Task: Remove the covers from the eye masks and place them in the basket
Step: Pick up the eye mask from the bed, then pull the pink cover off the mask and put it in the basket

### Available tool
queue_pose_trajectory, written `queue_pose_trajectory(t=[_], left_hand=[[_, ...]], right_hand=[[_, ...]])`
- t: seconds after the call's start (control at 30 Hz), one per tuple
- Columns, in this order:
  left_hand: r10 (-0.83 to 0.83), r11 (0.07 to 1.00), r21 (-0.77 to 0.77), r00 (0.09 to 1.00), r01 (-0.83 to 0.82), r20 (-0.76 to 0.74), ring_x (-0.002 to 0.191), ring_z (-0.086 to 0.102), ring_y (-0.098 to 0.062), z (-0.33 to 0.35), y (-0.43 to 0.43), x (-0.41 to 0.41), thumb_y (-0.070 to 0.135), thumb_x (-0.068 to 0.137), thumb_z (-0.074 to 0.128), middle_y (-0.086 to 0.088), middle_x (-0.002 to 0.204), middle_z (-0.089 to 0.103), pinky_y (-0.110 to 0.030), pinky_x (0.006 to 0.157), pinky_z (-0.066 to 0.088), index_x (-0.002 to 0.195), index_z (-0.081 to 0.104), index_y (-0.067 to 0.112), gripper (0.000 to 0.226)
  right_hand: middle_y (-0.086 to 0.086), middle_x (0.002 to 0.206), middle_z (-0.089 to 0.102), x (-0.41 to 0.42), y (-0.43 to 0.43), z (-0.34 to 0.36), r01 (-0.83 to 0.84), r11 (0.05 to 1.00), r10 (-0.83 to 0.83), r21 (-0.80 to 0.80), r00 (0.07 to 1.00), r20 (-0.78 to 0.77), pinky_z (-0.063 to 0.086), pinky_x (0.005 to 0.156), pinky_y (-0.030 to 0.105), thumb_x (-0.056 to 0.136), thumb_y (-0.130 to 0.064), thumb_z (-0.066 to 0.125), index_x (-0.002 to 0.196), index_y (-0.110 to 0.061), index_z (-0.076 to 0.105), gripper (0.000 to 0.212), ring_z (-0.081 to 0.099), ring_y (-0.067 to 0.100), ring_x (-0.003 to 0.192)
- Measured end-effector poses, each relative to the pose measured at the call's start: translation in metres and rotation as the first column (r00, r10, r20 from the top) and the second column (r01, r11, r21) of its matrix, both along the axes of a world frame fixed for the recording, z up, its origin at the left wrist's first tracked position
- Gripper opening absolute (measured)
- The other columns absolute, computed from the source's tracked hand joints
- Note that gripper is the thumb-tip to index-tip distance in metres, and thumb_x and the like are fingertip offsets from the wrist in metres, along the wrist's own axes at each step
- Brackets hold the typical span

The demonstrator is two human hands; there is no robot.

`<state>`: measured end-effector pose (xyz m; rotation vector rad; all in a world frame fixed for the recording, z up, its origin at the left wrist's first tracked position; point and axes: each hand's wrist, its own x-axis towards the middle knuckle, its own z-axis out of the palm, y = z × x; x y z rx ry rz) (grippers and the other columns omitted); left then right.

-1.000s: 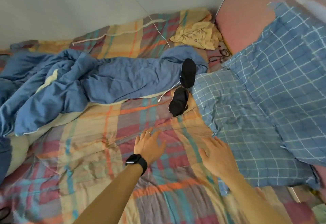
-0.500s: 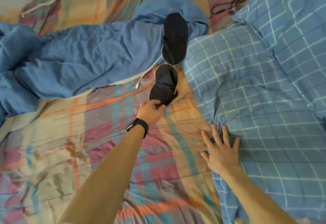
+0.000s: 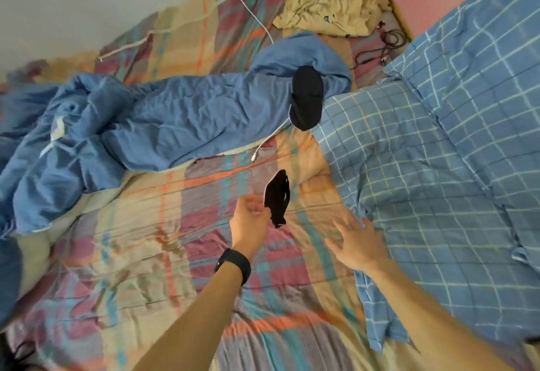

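Observation:
My left hand [image 3: 250, 218], with a black watch on its wrist, pinches a black eye mask [image 3: 277, 197] and holds it lifted above the plaid bed sheet [image 3: 152, 253]. A second black eye mask [image 3: 306, 98] lies farther back, half on the blue duvet and half on the checked pillow. My right hand [image 3: 358, 243] hovers with fingers spread, just right of the held mask, at the pillow's edge. No basket is in view.
A crumpled blue duvet [image 3: 163, 119] lies across the bed at left. Blue checked pillows [image 3: 438, 166] fill the right side. A yellow cloth [image 3: 333, 5] and black cables [image 3: 385, 46] lie near the pink headboard. A white charging cable [image 3: 263, 145] runs under the far mask.
My left hand has picked the nearer mask up off the sheet and drawn it back toward me. My right hand has lifted off the pillow. The view has pulled back.

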<state>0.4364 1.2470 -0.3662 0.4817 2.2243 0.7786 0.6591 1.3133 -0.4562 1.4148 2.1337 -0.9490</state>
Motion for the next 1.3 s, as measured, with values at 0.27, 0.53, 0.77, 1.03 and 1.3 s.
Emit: queue_pose_trajectory(t=[0.27, 0.53, 0.77, 1.03, 1.3], left_hand=[[0.029, 0.993, 0.105, 0.967, -0.057, 0.253, 0.090, 0.073, -0.029, 0.111, -0.132, -0.004, 0.007, 0.090, 0.065, -0.011, 0.105, 0.072, -0.042, 0.085, 0.060, 0.113, 0.070, 0.014, 0.025], [0.061, 0.948, 0.280, 0.950, -0.151, 0.305, 0.081, 0.069, -0.028, 0.197, -0.271, -0.028, 0.002, 0.090, 0.065, -0.009, 0.085, 0.068, -0.042, 0.080, 0.061, 0.117, 0.069, 0.004, 0.027], [0.048, 0.878, 0.395, 0.870, -0.271, 0.491, 0.110, 0.067, -0.018, 0.223, -0.412, -0.066, 0.021, 0.082, 0.073, 0.002, 0.123, 0.069, -0.036, 0.088, 0.051, 0.122, 0.065, 0.040, 0.045], [0.061, 0.864, 0.450, 0.935, -0.225, 0.350, 0.081, 0.062, -0.017, 0.226, -0.519, -0.087, 0.039, 0.081, 0.078, 0.000, 0.082, 0.065, -0.031, 0.075, 0.052, 0.091, 0.063, 0.013, 0.031], [0.163, 0.795, 0.532, 0.947, -0.292, 0.277, 0.070, 0.061, -0.020, 0.236, -0.584, -0.127, 0.012, 0.072, 0.085, -0.002, 0.078, 0.064, -0.033, 0.062, 0.053, 0.099, 0.058, 0.017, 0.039]], right_hand=[[0.012, 0.138, 0.056, -0.044, -0.132, 0.119, 0.530, 0.235, -0.951, -0.815, 0.299, -0.080, 0.049, 0.097, 0.047, 0.084, -0.068, 0.056, 0.142, -0.031, 0.041, 0.071, 0.061, 0.029, 0.115], [0.004, 0.102, 0.072, -0.097, -0.235, 0.210, 0.465, 0.412, -0.909, -0.784, 0.274, -0.315, 0.048, 0.062, 0.032, 0.091, -0.009, 0.069, 0.106, -0.022, 0.070, 0.020, 0.066, 0.023, 0.079], [0.009, 0.085, 0.072, -0.128, -0.349, 0.262, 0.398, 0.491, -0.868, -0.775, 0.297, -0.398, 0.052, 0.050, 0.028, 0.090, -0.005, 0.067, 0.104, -0.008, 0.071, 0.015, 0.066, 0.018, 0.060], [0.017, 0.084, 0.079, -0.160, -0.478, 0.290, 0.268, 0.387, -0.850, -0.882, 0.474, -0.229, 0.041, 0.037, 0.018, 0.096, 0.006, 0.049, 0.102, 0.001, 0.071, 0.024, 0.058, 0.009, 0.046], [0.011, 0.065, 0.071, -0.158, -0.499, 0.313, 0.261, 0.245, -0.954, -0.934, 0.237, -0.184, 0.053, 0.040, 0.023, 0.097, -0.007, 0.051, 0.096, 0.004, 0.067, 0.020, 0.067, 0.018, 0.050]])
